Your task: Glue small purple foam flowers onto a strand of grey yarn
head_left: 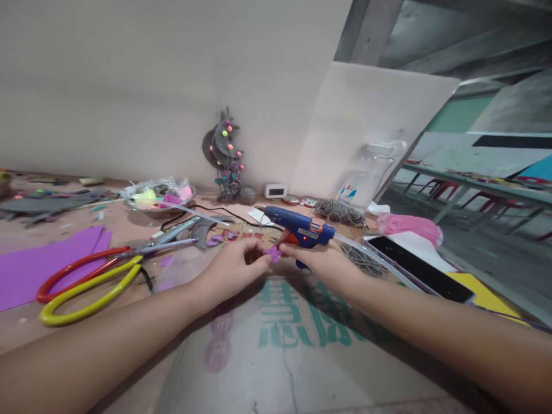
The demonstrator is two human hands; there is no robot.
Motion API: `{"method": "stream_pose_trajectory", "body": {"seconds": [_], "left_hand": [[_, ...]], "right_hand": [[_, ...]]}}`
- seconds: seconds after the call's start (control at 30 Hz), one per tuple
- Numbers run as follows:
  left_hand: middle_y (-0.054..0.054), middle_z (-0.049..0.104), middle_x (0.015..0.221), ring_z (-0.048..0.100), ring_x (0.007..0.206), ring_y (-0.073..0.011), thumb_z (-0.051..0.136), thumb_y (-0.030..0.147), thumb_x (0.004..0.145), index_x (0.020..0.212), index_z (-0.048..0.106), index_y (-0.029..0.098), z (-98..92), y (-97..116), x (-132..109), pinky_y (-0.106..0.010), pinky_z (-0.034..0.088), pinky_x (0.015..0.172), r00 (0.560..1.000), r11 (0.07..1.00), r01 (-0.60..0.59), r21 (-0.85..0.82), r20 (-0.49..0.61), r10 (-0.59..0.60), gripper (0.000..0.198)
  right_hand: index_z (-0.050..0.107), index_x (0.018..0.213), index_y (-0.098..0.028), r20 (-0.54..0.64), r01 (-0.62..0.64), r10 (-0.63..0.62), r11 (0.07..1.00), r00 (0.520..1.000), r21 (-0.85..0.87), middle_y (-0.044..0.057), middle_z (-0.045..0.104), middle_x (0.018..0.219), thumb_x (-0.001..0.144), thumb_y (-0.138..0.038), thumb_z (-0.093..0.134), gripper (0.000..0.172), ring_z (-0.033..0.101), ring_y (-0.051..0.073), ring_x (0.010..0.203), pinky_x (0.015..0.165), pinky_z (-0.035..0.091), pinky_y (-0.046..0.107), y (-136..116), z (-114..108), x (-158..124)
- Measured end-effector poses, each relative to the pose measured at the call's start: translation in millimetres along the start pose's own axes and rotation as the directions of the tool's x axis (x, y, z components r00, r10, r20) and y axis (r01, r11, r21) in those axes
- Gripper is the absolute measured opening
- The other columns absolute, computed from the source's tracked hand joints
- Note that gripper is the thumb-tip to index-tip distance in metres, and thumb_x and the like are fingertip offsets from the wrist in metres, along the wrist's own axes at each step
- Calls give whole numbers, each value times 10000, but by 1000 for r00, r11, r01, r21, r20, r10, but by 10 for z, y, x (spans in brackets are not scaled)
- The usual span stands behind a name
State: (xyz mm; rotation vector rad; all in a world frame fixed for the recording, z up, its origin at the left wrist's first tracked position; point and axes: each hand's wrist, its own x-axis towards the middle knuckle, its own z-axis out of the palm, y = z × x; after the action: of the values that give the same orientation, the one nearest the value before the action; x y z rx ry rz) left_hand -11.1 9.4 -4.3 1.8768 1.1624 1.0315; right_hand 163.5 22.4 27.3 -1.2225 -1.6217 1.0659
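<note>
My right hand [317, 260] is wrapped round the grip of a blue hot glue gun [299, 225], whose nozzle points left. My left hand [235, 265] meets it at the middle of the table, fingers pinched on a small purple felt piece [273, 252] that the right hand's fingertips also touch. Both hands hover over a sheet of cardboard [293, 339] with green printing. Several more small purple pieces [219, 237] lie just behind the hands.
Two large scissors, red-handled [81, 273] and yellow-handled [90, 296], lie left beside purple felt sheets [38, 264]. A grey felt ornament [224, 155], a small clock [275, 190], a plastic jug [366, 178], a black phone [418, 267], a pink bag [409, 225] and twine [340, 213] ring the work area.
</note>
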Motion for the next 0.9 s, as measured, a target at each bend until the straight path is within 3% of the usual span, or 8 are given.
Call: {"method": "stream_pose_trajectory", "body": {"seconds": [0.27,0.4,0.57,0.67,0.9], "left_hand": [[12,600,683,513,593,-116,500,322,826,749,591,166,-12,3,10,-199,364,519,1000,999,-16,-40,-16,15,196],[15,628,687,527,590,-111,499,297,828,752,632,168,-25,14,7,-196,366,523,999,999,-48,-22,-8,47,200],[11,646,648,549,577,-122,536,311,800,717,671,165,-36,38,9,-204,393,534,999,999,40,9,-19,-40,215],[7,671,676,567,598,-127,557,324,788,740,696,175,-40,31,16,-208,412,559,998,998,62,-6,-28,-62,210],[-3,666,734,575,620,-119,602,302,755,809,657,166,-39,33,32,-206,418,562,991,986,120,-112,-44,-126,157]], "right_hand": [[618,779,-211,-30,-33,30,993,999,-112,-8,639,739,715,-293,636,105,582,143,685,657,449,262,-16,30,-9],[624,769,-212,4,12,-11,986,1000,-167,3,665,759,734,-315,634,110,621,161,751,721,473,275,-41,-21,-2],[665,860,-208,70,35,-21,980,997,-195,56,703,894,767,-469,595,286,653,215,855,798,500,352,32,-248,1],[668,873,-205,67,78,-67,982,995,-174,62,704,907,769,-482,592,305,656,219,848,808,508,365,113,-355,-24],[665,823,-204,13,84,-83,978,996,-191,63,703,831,803,-475,545,297,657,222,825,809,505,385,157,-349,-145]]}}
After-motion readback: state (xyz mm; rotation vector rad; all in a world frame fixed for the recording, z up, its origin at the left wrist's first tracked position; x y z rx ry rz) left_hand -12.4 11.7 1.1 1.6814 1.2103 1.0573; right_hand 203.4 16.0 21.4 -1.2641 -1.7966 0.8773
